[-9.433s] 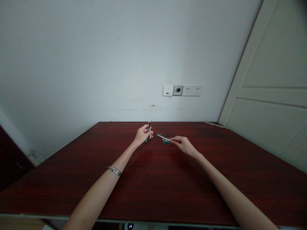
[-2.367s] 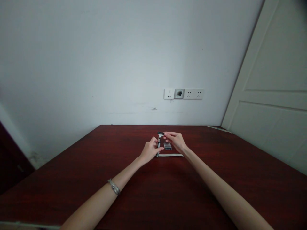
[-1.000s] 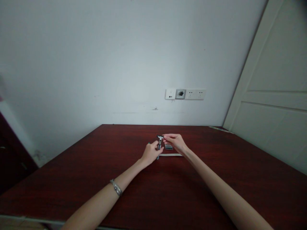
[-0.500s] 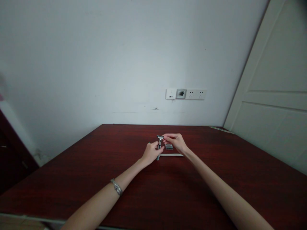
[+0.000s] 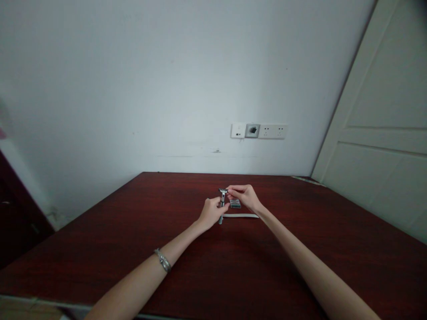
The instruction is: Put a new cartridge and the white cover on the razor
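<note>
A razor [image 5: 223, 196] with a silver and dark handle stands nearly upright between my hands, its head at the top. My left hand [image 5: 210, 211] is closed round the handle, whose lower end shows beneath the fingers. The fingertips of my right hand [image 5: 246, 196] pinch the right end of the razor head. Just behind and below the right fingers, a small clear case [image 5: 235, 204] lies on the table, partly covered by that hand. A thin whitish strip [image 5: 240, 216] lies in front of the case, running to my right forearm.
The dark red wooden table [image 5: 187, 275] reaches back to a pale wall with switches and sockets [image 5: 272, 131]. A white panelled door [image 5: 383, 129] stands at the right. Near the back right corner lies a narrow flat strip [image 5: 308, 181].
Almost nothing differs. Both hands keep their hold on the razor, and the view has shifted very slightly.
</note>
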`<state>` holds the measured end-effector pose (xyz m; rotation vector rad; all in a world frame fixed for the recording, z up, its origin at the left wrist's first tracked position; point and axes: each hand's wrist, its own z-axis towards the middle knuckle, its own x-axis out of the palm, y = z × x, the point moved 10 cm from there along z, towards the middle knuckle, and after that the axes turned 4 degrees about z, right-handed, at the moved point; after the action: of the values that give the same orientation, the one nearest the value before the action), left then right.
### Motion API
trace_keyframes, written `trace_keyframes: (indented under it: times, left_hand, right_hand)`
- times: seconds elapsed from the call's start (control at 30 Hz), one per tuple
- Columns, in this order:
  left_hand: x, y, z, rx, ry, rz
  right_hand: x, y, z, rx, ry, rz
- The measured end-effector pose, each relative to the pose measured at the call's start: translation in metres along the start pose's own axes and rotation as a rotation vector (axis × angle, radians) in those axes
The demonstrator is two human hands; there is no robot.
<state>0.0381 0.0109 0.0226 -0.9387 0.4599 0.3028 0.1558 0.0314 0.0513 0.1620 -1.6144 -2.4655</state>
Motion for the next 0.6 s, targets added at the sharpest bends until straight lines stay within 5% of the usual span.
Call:
trace_keyframes:
  times: [0.33, 0.6]
  left_hand:
    - [-0.002, -0.003, -0.001, 0.007, -0.027, 0.035]
    - [0.000, 0.003, 0.001, -0.008, 0.010, -0.013]
  right_hand:
    - [0.004, 0.014, -0.002, -0.079, 0.034, -0.110]
    - [0.000, 0.000, 0.000, 0.028, -0.028, -0.032]
